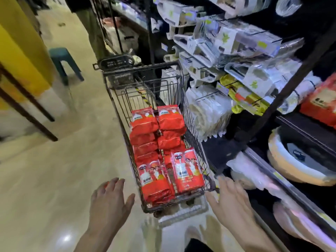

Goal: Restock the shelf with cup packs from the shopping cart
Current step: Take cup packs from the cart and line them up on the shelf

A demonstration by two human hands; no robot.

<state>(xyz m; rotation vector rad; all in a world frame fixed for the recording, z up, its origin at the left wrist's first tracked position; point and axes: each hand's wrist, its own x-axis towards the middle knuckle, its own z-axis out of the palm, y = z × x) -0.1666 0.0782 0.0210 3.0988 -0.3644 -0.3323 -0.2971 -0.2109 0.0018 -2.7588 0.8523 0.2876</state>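
Note:
A dark wire shopping cart [189,113] stands in the aisle, filled with several red cup packs [156,151] lying in two rows. My left hand [109,199] hovers open just left of the cart's near corner, palm down, touching nothing. My right hand [231,199] is open too, fingers spread, beside the cart's near right corner and close to the shelf. The dark shelf unit [291,84] runs along the right, with more red packs [321,106] on it at the far right edge.
Hanging packs of white disposable tableware [227,42] crowd the shelf above the cart. Stacked round plates [298,160] sit on a lower shelf. A teal stool [63,60] and a yellow pillar [23,44] stand at the left. A black basket [116,62] lies beyond the cart.

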